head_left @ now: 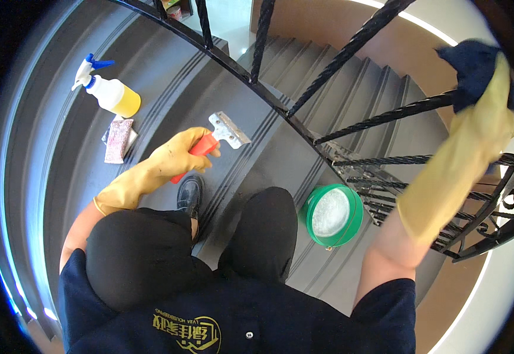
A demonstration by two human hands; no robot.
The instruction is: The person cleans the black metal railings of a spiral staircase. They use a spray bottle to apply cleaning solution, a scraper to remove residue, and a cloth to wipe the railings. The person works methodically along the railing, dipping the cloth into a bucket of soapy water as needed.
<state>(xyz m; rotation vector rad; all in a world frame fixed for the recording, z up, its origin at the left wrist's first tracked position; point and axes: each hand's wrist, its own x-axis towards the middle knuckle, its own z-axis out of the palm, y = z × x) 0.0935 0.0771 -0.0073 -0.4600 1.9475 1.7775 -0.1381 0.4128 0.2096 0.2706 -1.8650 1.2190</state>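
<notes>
My left hand (pixel 184 152), in a yellow rubber glove, grips the red handle of a scraper (pixel 229 129) with a wide metal blade, held over the stair tread. My right hand (pixel 489 119), gloved the same way, holds a dark blue cloth (pixel 476 71) against the upper part of the black metal railing (pixel 445 101) at the right. On a step at the upper left stands a spray bottle (pixel 114 95) with yellow liquid and a blue and white head. Beside it lies a pinkish scouring sponge (pixel 119 140) on top of another pad. A green bucket (pixel 359 217) holds whitish, foamy water.
Dark curved steps (pixel 257 172) with grooved edges surround my feet. Twisted balusters rise from a sloping rail base (pixel 235 66), which runs from the upper left toward the lower right. Beyond the railing, a lower flight (pixel 350 93) curves along a brown wall (pixel 310 22).
</notes>
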